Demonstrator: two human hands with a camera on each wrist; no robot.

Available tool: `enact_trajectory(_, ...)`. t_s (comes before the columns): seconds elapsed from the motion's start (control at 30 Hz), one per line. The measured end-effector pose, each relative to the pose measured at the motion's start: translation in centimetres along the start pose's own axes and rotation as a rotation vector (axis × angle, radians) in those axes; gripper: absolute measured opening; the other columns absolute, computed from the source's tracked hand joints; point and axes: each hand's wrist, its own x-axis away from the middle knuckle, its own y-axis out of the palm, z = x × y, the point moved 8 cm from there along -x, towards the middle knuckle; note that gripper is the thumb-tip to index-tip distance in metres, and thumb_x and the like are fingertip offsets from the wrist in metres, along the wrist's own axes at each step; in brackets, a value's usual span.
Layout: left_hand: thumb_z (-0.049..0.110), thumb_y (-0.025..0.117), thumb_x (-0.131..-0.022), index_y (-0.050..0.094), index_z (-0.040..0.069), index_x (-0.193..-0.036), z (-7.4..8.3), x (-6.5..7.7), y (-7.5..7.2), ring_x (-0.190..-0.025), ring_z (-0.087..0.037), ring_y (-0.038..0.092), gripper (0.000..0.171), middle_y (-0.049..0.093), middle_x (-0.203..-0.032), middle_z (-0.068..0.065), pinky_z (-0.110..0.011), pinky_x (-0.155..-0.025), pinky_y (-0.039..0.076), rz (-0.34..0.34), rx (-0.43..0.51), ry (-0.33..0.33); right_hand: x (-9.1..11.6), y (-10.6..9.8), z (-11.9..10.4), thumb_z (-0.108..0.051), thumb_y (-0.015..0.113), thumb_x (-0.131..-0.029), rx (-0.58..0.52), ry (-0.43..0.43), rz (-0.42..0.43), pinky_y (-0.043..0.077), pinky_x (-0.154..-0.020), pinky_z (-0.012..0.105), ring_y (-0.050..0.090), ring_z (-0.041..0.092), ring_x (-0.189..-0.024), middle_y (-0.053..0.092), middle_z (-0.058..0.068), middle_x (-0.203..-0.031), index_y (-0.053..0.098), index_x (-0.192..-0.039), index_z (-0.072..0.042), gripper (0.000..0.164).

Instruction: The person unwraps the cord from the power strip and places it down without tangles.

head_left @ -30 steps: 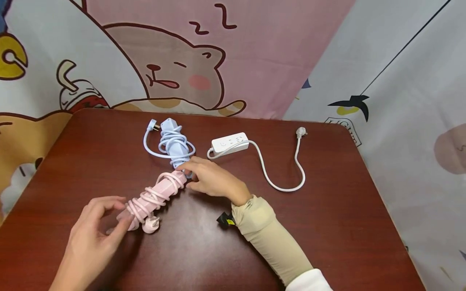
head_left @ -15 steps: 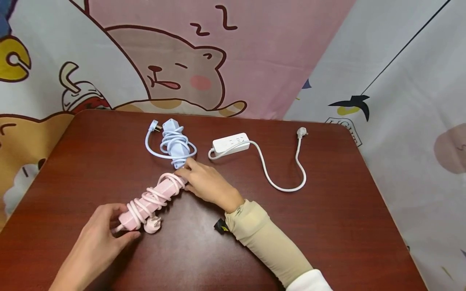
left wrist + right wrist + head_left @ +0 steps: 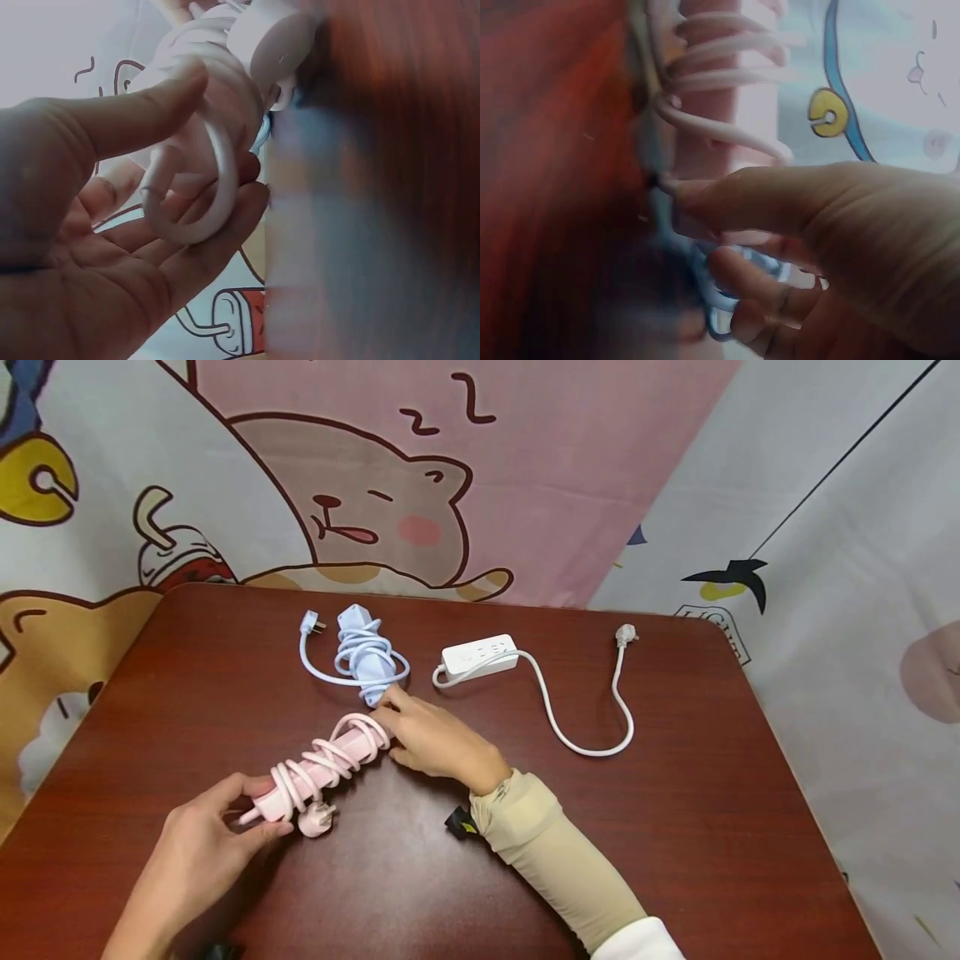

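Note:
A pink power strip (image 3: 352,745) with its cord wound round it lies slantwise between both hands in the head view. At its near left end, my left hand (image 3: 197,843) grips it, thumb on one side and fingers on the other; a loop of cord (image 3: 223,176) hangs by those fingers in the left wrist view. The pink plug (image 3: 316,819) dangles from the windings on the right side. My right hand (image 3: 442,743) pinches the far end, its thumb (image 3: 742,196) against the strip in the right wrist view. That far end is partly hidden by the fingers.
Just beyond the right hand lies a light blue power strip (image 3: 371,667), cord wound round it and plug (image 3: 309,622) to its left. Farther right are a white power strip (image 3: 468,656) and its loosely curved cord (image 3: 557,727) on the brown table (image 3: 697,793). A printed cloth hangs behind.
The left hand has gone from loosely around the near end to gripping it. The right hand's fingers have drawn onto the far end. The pink strip has turned slightly.

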Motion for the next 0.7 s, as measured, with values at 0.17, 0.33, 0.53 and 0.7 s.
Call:
enact_trajectory(0.17,0.010,0.097,-0.063,0.075,0.023,-0.099,0.0,0.1,-0.2,-0.079,0.013,0.062,0.044,0.077,-0.097,0.004,-0.002,-0.069,0.047,0.025,0.087,0.007,-0.1,0.3,-0.4,-0.027,0.079,-0.090,0.011,-0.024,0.002,0.050,-0.105,0.029,0.059,0.015,-0.118,0.057,0.004,-0.133,0.056,-0.141,-0.011,0.058)
enact_trajectory(0.33,0.005,0.094,-0.068,0.076,0.020,-0.107,0.1,-0.1,-0.4,-0.088,0.016,0.063,0.045,0.073,-0.106,0.020,-0.002,-0.074,0.049,0.020,0.146,0.014,-0.2,0.5,-0.6,-0.024,0.083,-0.086,0.057,-0.022,0.011,0.053,-0.099,0.029,0.061,0.016,-0.111,0.056,0.004,-0.133,0.044,-0.153,-0.013,0.078)
enact_trajectory(0.53,0.023,0.086,-0.083,0.073,0.023,-0.117,-1.1,0.0,-0.3,-0.086,0.013,0.064,0.036,0.072,-0.106,0.022,-0.005,-0.070,0.049,-0.011,0.150,-0.131,-0.5,1.0,-1.0,-0.018,0.078,-0.090,0.126,-0.018,0.088,0.058,-0.087,0.031,0.065,0.018,-0.102,0.056,0.001,-0.129,0.045,-0.150,-0.018,0.068)
enact_trajectory(0.7,0.021,0.082,-0.087,0.075,0.018,-0.120,-1.7,-0.1,-0.2,-0.088,0.015,0.065,0.034,0.070,-0.106,0.031,-0.005,-0.072,0.051,0.033,0.225,-0.198,-0.3,0.4,-1.2,-0.017,0.078,-0.088,0.132,-0.071,0.129,0.058,-0.082,0.029,0.065,0.015,-0.095,0.058,-0.002,-0.122,0.052,-0.142,-0.018,0.060)
